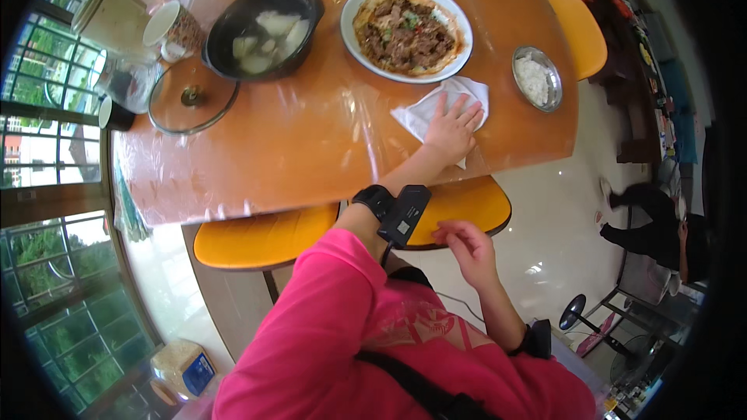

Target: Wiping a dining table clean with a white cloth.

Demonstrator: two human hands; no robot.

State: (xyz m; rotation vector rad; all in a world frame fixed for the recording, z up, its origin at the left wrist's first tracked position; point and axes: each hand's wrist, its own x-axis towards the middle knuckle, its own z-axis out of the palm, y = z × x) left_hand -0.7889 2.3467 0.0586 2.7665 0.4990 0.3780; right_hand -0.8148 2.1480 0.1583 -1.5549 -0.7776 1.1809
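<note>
My left hand [452,131] lies palm down, fingers spread, on a white cloth [417,114] on the wooden table [280,146], which has a clear plastic cover. Its fingers press flat instead of gripping. The cloth is crumpled and touches or nearly touches the near rim of a white dish of cooked meat [408,35]. To the right of the cloth is a metal bowl of white rice [536,79]. My right hand [473,251] hovers in front of my body near a yellow stool, fingers loosely bent and holding nothing.
Left of the meat dish stands a black pot of soup [262,32], beside a glass lid [192,99]. A patterned mug [173,29] and black cup [115,114] sit farther left. Yellow stools [268,236] are under the near edge. A person [653,216] is at far right.
</note>
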